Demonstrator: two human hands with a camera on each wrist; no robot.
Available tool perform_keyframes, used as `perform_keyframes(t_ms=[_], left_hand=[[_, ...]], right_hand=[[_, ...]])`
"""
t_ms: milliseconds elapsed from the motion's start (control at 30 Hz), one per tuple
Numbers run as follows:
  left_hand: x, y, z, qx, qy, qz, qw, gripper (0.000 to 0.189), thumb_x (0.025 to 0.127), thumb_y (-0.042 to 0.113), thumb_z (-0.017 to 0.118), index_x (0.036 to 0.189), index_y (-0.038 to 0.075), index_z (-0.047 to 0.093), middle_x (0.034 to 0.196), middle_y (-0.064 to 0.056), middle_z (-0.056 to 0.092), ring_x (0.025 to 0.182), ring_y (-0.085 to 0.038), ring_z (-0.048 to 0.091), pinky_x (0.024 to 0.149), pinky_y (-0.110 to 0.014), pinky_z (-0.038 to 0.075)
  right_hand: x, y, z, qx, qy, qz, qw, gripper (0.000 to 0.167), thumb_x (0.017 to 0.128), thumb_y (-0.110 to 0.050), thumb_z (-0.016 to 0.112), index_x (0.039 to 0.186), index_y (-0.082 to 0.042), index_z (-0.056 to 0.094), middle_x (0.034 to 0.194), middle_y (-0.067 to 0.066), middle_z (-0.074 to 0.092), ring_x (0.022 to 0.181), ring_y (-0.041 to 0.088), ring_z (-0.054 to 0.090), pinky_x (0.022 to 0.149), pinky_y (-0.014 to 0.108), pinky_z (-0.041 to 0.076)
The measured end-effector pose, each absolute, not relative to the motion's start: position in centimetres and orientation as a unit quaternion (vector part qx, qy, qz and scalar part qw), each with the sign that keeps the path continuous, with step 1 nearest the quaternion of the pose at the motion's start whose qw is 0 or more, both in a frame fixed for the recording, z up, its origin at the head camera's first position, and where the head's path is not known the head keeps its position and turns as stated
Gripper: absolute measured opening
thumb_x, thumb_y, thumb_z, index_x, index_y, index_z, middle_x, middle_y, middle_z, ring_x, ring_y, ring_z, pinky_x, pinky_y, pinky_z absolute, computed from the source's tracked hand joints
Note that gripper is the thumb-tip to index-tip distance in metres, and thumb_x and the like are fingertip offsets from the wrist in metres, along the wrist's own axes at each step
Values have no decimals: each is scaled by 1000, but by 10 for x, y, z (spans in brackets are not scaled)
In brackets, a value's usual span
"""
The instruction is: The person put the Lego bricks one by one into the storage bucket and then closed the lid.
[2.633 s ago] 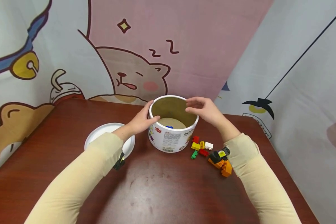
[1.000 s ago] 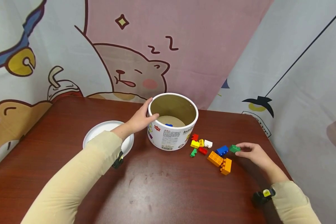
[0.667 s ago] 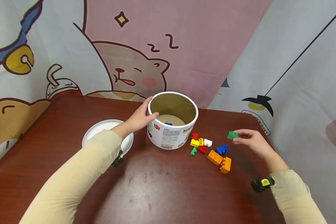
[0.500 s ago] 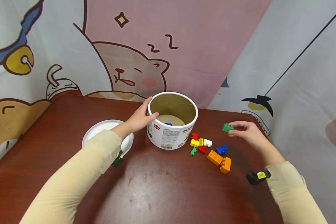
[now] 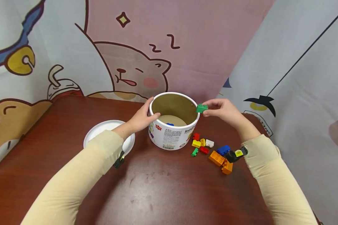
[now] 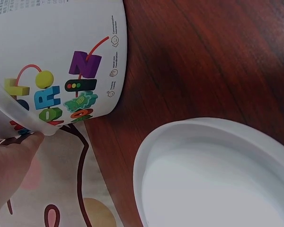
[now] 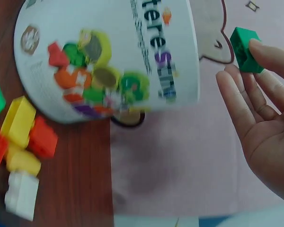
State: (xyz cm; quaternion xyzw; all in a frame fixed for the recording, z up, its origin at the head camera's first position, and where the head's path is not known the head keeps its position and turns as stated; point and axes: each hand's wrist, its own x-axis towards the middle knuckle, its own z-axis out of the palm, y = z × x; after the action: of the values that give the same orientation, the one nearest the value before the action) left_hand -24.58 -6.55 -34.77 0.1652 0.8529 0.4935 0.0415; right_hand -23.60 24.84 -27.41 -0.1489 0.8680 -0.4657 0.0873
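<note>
A white round tub point(image 5: 173, 137) with printed sides stands open-topped on the table, and a blue brick point(image 5: 170, 124) lies on its floor. My left hand point(image 5: 142, 118) grips the tub's left rim, thumb over the inside edge and fingers along the outer wall. At the right rim, my right hand point(image 5: 221, 110) pinches a green brick point(image 5: 202, 108) between thumb and fingers. The right wrist view shows that green brick point(image 7: 246, 49) held at the fingertips, above the level of the tub's rim.
Several small red, yellow, white and green bricks point(image 5: 196, 143) lie right of the tub. Closer to me are a blue brick point(image 5: 223, 150) and two orange bricks point(image 5: 217, 158), partly behind the right wrist camera. A white lid point(image 5: 101, 127) lies left, under the left forearm. A printed curtain point(image 5: 202, 47) hangs behind.
My right hand left the tub, picked up the green brick from the table's right side, and carried it up and left to the rim. My left hand stays on the tub.
</note>
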Motion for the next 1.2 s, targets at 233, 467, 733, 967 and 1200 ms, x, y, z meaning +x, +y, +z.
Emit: perform_keyframes(t_ms=[233, 467, 733, 967, 1200], left_hand=[[-247, -62, -351, 168, 855, 489, 35, 78, 90, 26, 57, 150, 8, 11, 151, -19, 26, 134, -32, 35, 111, -45, 29], [-245, -59, -349, 167, 855, 490, 42, 79, 90, 25, 57, 150, 8, 10, 152, -19, 25, 134, -32, 36, 111, -45, 30], [-245, -62, -349, 166, 854, 492, 39, 79, 90, 25, 57, 150, 8, 10, 152, -18, 24, 134, -31, 35, 112, -44, 29], [-246, -64, -347, 167, 854, 491, 42, 79, 90, 27, 56, 151, 9, 8, 152, -18, 24, 135, -31, 34, 111, -45, 29], [-247, -66, -347, 169, 854, 490, 43, 79, 91, 27, 56, 151, 9, 7, 152, -18, 23, 135, -30, 34, 112, -45, 28]], right_hand=[[-252, 215, -281, -162, 876, -443, 101, 36, 83, -14, 69, 114, 3, 63, 90, 0, 67, 79, 8, 65, 75, 21, 53], [-256, 201, -284, -159, 865, -465, 103, 36, 85, -10, 66, 118, 4, 59, 106, 17, 63, 77, 5, 66, 77, 26, 55], [-244, 239, -285, -166, 865, -467, 82, 40, 86, -15, 66, 119, 5, 57, 101, 1, 66, 84, 7, 65, 76, 23, 54], [-223, 299, -304, -144, 900, -399, 99, 45, 87, -28, 66, 125, -6, 55, 113, -1, 62, 96, 5, 60, 81, 18, 50], [-208, 346, -346, -135, 908, -373, 136, 49, 87, -25, 65, 129, -3, 51, 126, 23, 55, 106, 27, 58, 81, 22, 52]])
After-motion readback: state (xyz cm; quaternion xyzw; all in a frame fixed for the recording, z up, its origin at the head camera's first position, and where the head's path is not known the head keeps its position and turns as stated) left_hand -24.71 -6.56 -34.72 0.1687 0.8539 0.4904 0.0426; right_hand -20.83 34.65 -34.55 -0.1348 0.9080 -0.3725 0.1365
